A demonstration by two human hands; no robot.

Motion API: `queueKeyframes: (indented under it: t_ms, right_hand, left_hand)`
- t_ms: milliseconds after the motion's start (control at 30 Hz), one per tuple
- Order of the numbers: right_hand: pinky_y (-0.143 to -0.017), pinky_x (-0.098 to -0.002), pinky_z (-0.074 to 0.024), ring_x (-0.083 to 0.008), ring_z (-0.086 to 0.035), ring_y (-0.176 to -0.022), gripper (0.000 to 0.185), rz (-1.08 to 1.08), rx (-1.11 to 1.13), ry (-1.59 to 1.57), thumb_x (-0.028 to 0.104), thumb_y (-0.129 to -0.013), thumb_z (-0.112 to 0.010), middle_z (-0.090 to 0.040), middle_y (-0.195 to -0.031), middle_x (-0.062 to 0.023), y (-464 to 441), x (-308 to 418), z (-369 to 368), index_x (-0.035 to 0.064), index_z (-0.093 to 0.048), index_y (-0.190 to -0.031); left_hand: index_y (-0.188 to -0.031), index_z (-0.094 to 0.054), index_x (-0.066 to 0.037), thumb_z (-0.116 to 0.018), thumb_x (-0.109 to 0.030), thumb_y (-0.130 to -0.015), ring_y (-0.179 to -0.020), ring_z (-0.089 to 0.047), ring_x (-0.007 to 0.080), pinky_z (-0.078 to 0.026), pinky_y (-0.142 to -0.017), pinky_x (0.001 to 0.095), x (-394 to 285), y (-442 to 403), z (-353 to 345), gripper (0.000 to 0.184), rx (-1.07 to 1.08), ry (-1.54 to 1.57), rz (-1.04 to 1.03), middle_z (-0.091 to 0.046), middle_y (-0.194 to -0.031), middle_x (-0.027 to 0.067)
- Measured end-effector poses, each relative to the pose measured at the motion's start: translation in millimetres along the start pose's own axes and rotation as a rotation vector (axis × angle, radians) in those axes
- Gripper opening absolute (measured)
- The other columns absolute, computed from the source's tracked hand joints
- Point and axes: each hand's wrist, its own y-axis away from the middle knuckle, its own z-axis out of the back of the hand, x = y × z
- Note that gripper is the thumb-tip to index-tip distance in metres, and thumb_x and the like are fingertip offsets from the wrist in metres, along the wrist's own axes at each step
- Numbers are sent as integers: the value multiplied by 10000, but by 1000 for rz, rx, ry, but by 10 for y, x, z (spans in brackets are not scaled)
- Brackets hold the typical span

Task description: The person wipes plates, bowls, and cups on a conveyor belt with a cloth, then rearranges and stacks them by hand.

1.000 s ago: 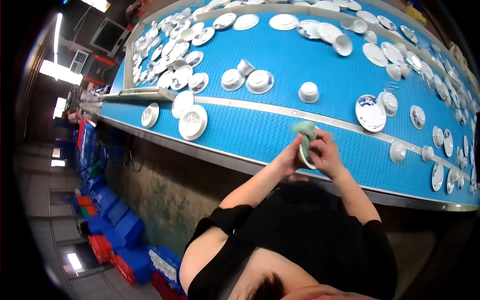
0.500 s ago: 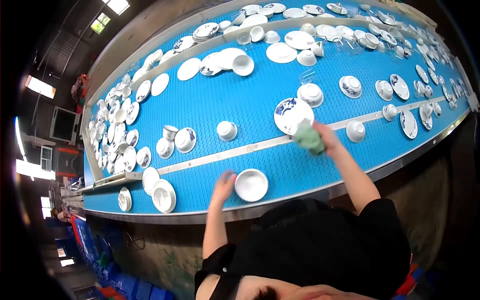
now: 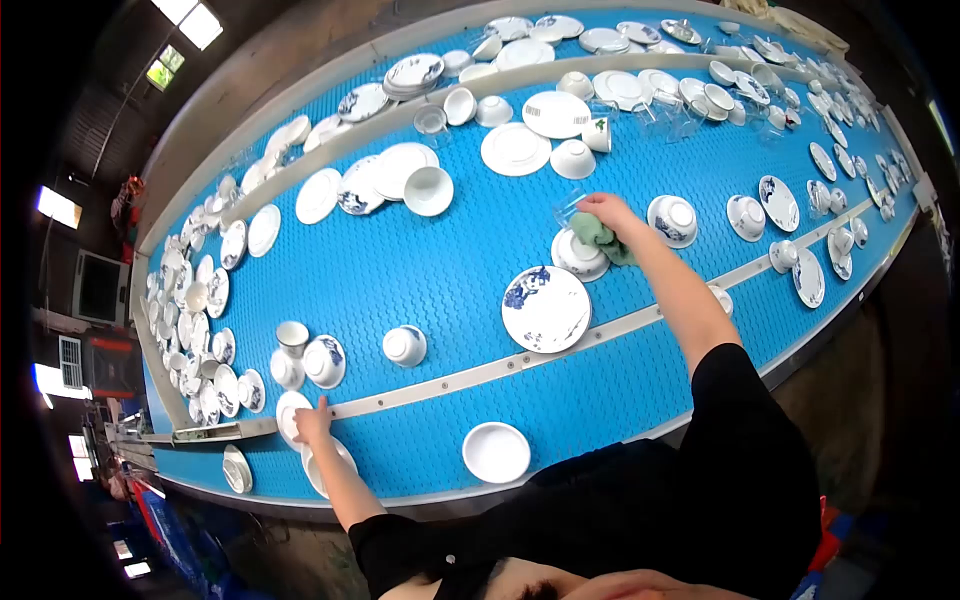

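My right hand (image 3: 612, 216) is closed on a crumpled green cloth (image 3: 600, 238), reaching over an upside-down white bowl (image 3: 578, 262). Its fingertips are beside a clear glass (image 3: 567, 205); whether they touch it I cannot tell. A round plate with blue decoration (image 3: 546, 310) lies just below that bowl. At the lower left, my left hand (image 3: 313, 424) has its thumb apart and its fingers over the edge of a white plate (image 3: 289, 410). My forearm partly covers another white dish (image 3: 330, 465). A white bowl (image 3: 496, 453) stands upright on the near strip.
The blue belt (image 3: 450, 270) carries many cups, bowls and plates. A metal rail (image 3: 440, 385) divides off its near strip. Dishes are crowded at the left end, with a stack of plates (image 3: 414, 74) at the back and an upturned cup group (image 3: 290, 352) nearer.
My right hand has moved with the green cloth from the blue-patterned plate up to the bowl and glass. My left hand has gone from beside the upright bowl to the white plate at left.
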Motion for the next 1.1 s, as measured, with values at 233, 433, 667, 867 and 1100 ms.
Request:
queueKeyframes:
  t_ms: [233,433,667,867,1100]
  right_hand:
    - [-682,-257,-466,-106,-571,-767,194,185,176,-283,226,-826,-602,-614,-850,-20,654,17,-88,56,-600,-920]
    - [-721,-267,-460,-104,-565,-803,259,168,1019,118,300,-814,-606,-619,-873,-24,1975,-118,-911,81,-609,-951]
    - [-743,-352,-457,-272,-597,-840,399,262,1047,346,412,-786,-581,-634,-901,-138,2573,-523,-1255,92,-588,-1023]
    - [-756,-280,-456,-161,-587,-872,390,65,940,104,344,-829,-575,-626,-920,-100,2191,-603,-34,59,-541,-1094]
    - [-653,-265,-467,-123,-602,-746,183,270,-117,12,181,-824,-581,-636,-791,-67,1893,-1339,2021,43,-602,-943]
  left_hand:
    - [-1302,-335,0,-519,-489,-805,-1231,-351,337,-333,-971,441,-717,563,-538,722,-320,39,-386,-348,-1342,212]
    - [-1235,-445,-32,-441,-174,-877,-1190,-405,336,-325,-983,376,-1395,974,-363,386,-178,429,-776,-404,-1307,196]
    - [-1171,-478,1,-575,-207,-805,-1153,-423,343,-333,-963,396,-2149,1937,-72,432,-471,720,-835,-458,-1237,200]
    - [-1182,-479,-55,-621,-215,-757,-1170,-400,326,-333,-958,427,-3286,2385,43,476,-530,494,-1152,-413,-1291,165]
    - [-1301,-350,-31,-637,-306,-738,-1261,-309,332,-269,-1035,399,-4979,2092,-33,689,-459,164,-1190,-328,-1370,159]
